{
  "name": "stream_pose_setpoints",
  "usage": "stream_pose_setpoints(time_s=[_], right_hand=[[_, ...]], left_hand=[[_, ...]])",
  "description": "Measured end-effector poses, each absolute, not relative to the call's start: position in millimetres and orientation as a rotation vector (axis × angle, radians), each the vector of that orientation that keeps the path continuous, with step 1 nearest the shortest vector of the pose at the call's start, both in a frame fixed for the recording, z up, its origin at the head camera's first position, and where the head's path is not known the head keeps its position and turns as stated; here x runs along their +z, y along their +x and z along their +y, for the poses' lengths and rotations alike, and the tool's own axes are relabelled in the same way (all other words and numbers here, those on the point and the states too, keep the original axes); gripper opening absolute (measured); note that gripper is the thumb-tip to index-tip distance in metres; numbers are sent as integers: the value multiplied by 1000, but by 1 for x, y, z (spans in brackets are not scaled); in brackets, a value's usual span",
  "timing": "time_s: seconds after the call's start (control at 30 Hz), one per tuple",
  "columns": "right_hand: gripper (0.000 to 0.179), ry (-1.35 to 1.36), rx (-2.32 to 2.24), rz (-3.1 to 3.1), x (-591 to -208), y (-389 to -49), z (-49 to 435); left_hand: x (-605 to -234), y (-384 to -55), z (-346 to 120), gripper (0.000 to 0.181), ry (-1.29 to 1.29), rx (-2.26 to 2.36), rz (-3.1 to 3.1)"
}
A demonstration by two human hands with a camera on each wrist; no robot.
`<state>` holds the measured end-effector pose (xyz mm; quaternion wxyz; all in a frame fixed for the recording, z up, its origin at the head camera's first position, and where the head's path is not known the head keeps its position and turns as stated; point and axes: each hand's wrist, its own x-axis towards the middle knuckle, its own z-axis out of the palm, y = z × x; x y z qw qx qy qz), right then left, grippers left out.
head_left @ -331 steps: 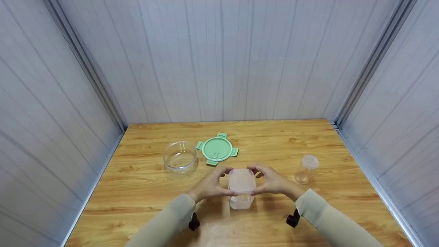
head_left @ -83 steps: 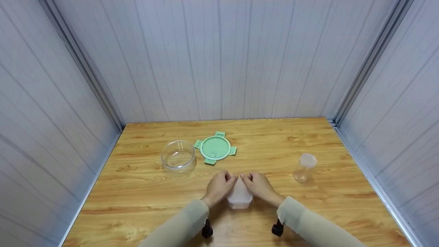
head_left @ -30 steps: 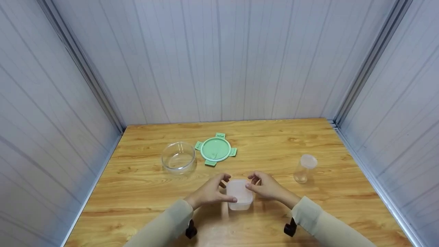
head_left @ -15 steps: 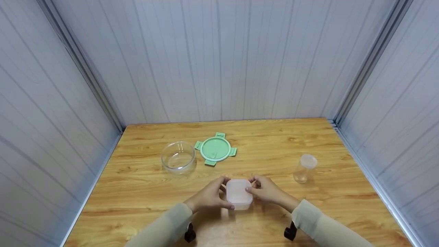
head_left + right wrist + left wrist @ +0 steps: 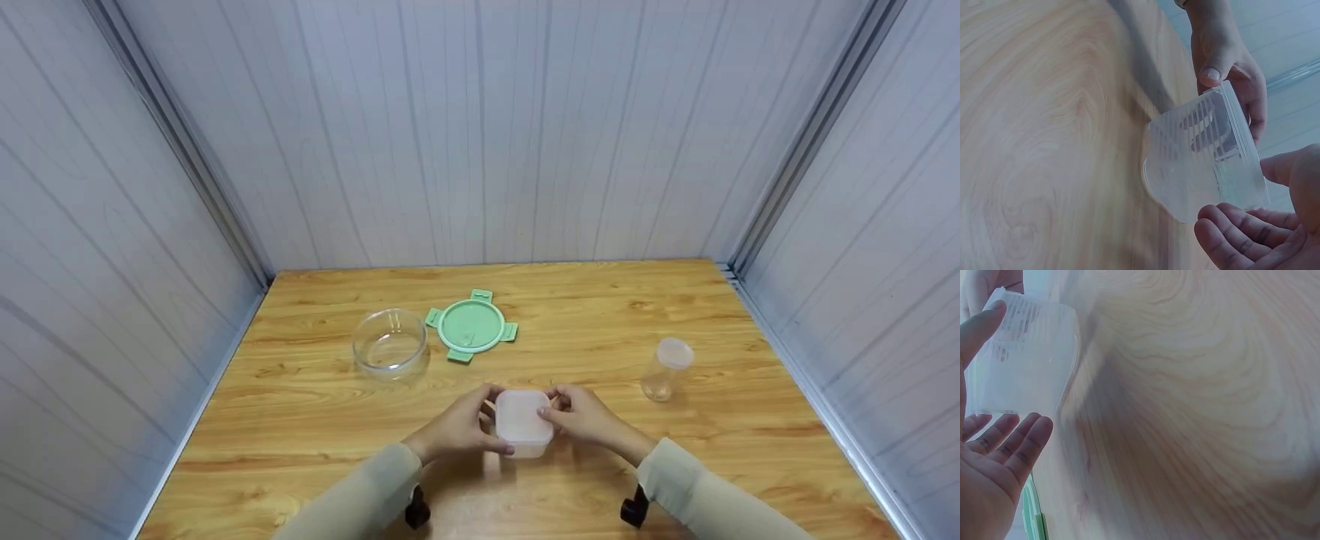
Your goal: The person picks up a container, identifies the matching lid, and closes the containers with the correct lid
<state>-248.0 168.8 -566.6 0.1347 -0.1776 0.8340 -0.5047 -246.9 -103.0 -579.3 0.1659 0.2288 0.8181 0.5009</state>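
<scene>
A translucent, square plastic food container [image 5: 527, 451] with ribbed sides stands on the table at front centre. Its pale frosted lid [image 5: 519, 417] sits on top. My left hand [image 5: 463, 425] grips the container from the left, thumb at the near corner and fingers along the far side. On the right, my right hand [image 5: 589, 417] has its thumb on the lid's edge and its fingers round the far right corner. The right wrist view shows this thumb against the lid's rim [image 5: 1246, 132], with the fingers bent by the container wall.
Behind and to the left stands a round glass bowl [image 5: 390, 365], beside a green round lid [image 5: 471, 327] with side clips. A clear jar [image 5: 659, 380] with a white cap [image 5: 675, 352] stands at the right. Panel walls [image 5: 480, 135] bound the wooden table [image 5: 600, 307].
Eleven seconds ago both hands held the lid higher over the container. Later, curled fingers pressed its far edge. Since then the hands have parted to the sides, and the left thumb has moved nearer me.
</scene>
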Motion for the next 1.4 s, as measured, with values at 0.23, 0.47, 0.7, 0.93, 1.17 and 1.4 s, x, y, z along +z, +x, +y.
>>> stream_pose_setpoints(time_s=[0.23,0.47,0.7,0.93,1.17,1.4], right_hand=[[28,-496,-1473,2432,-563,-252,169],[31,-434,-1520,2482,-558,-259,168],[38,-342,-1571,2522,-548,-266,168],[35,-273,-1606,2569,-545,-272,172],[31,-193,-1676,2613,-540,-279,174],[29,-136,-1696,2655,-540,-287,179]], left_hand=[[-576,-250,-101,82,655,1455,2351],[-572,-258,-96,91,630,1512,2365],[-570,-267,-86,92,587,1598,2371],[-565,-273,-77,82,503,1694,2304],[-562,-281,-65,76,474,1796,2260],[-564,-287,-53,65,492,1903,2254]])
